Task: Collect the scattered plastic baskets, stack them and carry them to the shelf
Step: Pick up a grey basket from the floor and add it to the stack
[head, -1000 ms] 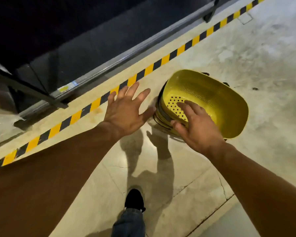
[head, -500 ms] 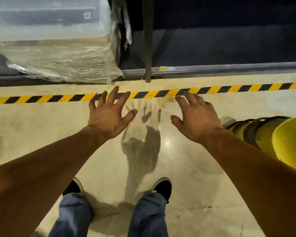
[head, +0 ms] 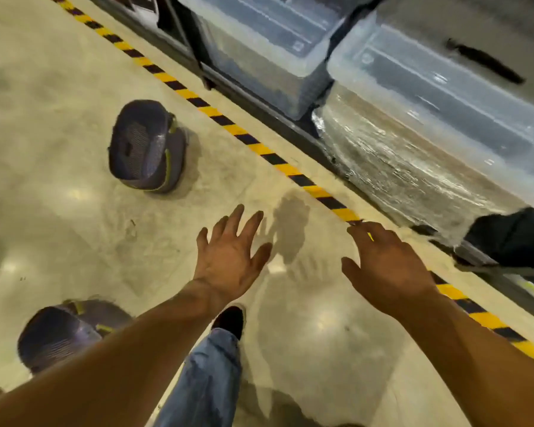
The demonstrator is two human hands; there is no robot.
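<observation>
Collecting step. Your left hand [head: 228,260] and right hand [head: 389,266]: fingers spread, holding nothing, above floor [head: 74,235]. Purple basket [head: 145,149] lies tipped near striped floor tape [head: 259,148]; second purple basket [head: 56,334] at lower left edge. Next, likely: step left, grip rim, nest them.
</observation>
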